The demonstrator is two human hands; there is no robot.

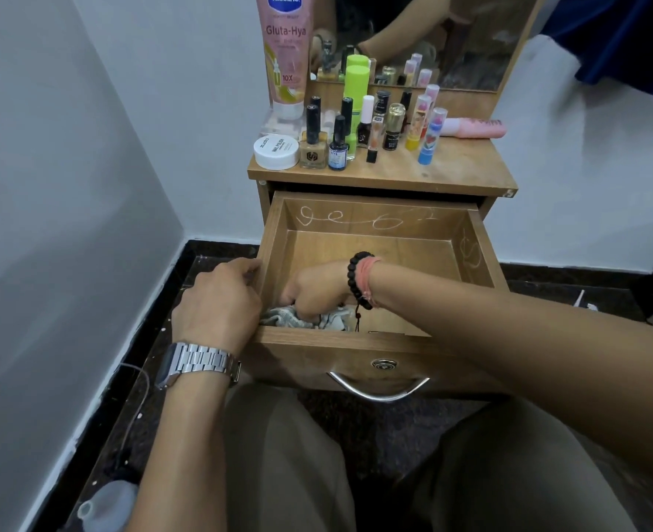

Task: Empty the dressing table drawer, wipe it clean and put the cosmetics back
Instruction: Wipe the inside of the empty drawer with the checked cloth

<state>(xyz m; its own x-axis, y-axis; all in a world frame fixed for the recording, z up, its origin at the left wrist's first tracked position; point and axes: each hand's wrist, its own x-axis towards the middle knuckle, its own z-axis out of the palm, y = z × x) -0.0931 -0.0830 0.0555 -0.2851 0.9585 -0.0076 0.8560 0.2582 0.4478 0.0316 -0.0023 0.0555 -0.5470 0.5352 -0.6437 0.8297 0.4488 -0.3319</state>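
The wooden drawer [467, 243] of the dressing table is pulled out, and only a grey cloth lies inside it. My right hand [315, 289] reaches into its front left corner and presses the crumpled grey cloth [279, 316] against the bottom. My left hand [217, 301], with a metal watch on the wrist, grips the drawer's left wall from outside. Several cosmetics stand on the tabletop [451, 170]: nail polish bottles [312, 142], a white jar [276, 151], a green bottle [355, 94], lip balm sticks [430, 136] and a pink Vaseline tube [284, 55].
A mirror [451, 40] rises behind the tabletop. White walls close in on the left and behind. The floor is dark stone, with a translucent plastic bottle [106, 504] at lower left. A metal handle [378, 389] sits on the drawer front, above my knees.
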